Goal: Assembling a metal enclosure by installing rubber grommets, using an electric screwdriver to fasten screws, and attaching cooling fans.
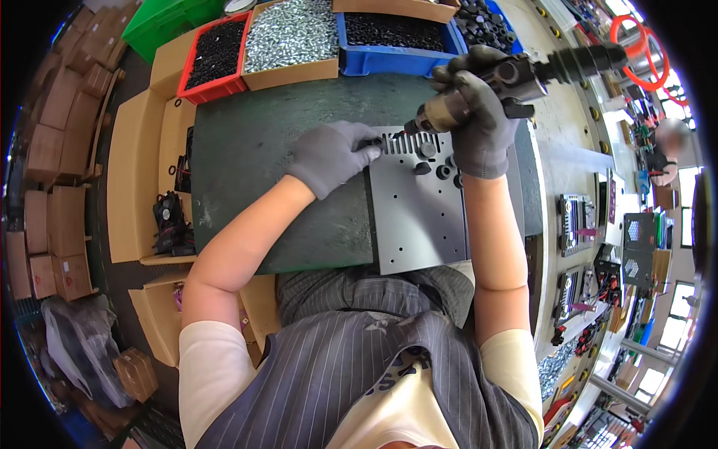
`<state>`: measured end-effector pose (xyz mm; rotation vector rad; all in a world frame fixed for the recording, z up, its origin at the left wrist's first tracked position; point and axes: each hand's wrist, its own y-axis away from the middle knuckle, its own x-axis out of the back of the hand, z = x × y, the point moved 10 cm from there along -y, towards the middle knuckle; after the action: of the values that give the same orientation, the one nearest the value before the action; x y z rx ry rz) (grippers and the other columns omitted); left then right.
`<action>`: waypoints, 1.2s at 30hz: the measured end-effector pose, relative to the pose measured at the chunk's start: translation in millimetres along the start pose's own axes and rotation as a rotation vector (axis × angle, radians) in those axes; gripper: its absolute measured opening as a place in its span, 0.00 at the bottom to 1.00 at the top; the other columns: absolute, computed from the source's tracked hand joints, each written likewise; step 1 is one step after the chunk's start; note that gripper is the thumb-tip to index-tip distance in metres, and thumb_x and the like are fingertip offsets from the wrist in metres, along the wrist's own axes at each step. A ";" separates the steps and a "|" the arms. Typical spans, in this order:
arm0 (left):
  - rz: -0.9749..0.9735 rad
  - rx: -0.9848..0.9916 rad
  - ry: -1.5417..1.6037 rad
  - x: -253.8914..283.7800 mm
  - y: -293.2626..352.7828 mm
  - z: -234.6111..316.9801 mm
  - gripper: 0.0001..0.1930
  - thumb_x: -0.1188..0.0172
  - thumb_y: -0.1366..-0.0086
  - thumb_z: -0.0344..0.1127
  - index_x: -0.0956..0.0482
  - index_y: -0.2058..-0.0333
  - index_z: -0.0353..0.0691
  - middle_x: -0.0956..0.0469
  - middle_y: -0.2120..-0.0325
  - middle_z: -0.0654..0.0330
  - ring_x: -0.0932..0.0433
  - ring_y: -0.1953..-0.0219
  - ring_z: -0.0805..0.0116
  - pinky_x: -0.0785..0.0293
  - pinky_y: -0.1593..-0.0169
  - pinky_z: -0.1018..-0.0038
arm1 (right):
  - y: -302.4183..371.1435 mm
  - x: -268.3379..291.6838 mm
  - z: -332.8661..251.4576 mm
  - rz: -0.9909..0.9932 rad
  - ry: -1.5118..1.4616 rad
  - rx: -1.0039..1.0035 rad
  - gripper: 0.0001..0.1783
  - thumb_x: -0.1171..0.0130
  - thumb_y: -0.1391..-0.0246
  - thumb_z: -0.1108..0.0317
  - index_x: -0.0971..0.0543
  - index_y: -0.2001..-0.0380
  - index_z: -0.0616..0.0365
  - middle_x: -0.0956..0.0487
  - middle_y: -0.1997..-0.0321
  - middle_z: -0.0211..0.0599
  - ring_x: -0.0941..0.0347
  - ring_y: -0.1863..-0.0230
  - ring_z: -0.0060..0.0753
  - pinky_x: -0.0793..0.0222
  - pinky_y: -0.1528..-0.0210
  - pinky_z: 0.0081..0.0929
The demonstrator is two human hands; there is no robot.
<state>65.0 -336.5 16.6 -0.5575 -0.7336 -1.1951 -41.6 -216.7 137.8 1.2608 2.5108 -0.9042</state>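
We're seemingly screwdriving at the slotted panel [419, 217].
Our right hand [482, 127] grips the power driver [523, 79]; left hand [329, 156]: hold unclear; next needs alignment.

A head-worn fisheye camera looked steeply down from close above the striped vest [314, 367], facing the table [254, 202], with the metal plate [419, 224] near mid-view and stacked boxes [66, 217] bent along the left rim.
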 end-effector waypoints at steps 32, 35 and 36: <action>-0.120 0.483 1.135 -24.4 -4.7 -53.3 0.13 0.46 0.41 0.38 0.29 0.60 0.40 0.28 0.76 0.65 0.32 0.79 0.77 0.34 0.81 0.82 | 7.7 -35.6 -13.0 -0.114 0.060 -0.026 0.20 0.47 0.56 0.67 0.32 0.60 0.68 0.27 0.76 0.42 0.26 0.74 0.37 0.29 0.71 0.28; 0.055 0.684 1.831 -40.5 8.2 -62.6 0.09 0.50 0.39 0.37 0.29 0.63 0.40 0.28 0.75 0.64 0.31 0.79 0.76 0.34 0.81 0.82 | 18.6 -14.0 -30.5 -0.101 -0.108 0.014 0.20 0.48 0.56 0.68 0.33 0.59 0.68 0.26 0.77 0.43 0.26 0.76 0.37 0.29 0.72 0.30; -0.006 0.614 1.870 -42.3 12.5 -55.1 0.10 0.54 0.36 0.36 0.29 0.61 0.38 0.28 0.74 0.63 0.30 0.77 0.75 0.34 0.82 0.83 | 24.4 -3.7 -32.4 -0.058 -0.121 0.013 0.20 0.49 0.56 0.68 0.33 0.59 0.69 0.26 0.77 0.43 0.27 0.76 0.38 0.29 0.71 0.30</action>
<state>80.6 -346.8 -51.5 1.0548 0.5517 -0.9158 -17.1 -188.8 154.5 1.1073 2.4619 -0.9799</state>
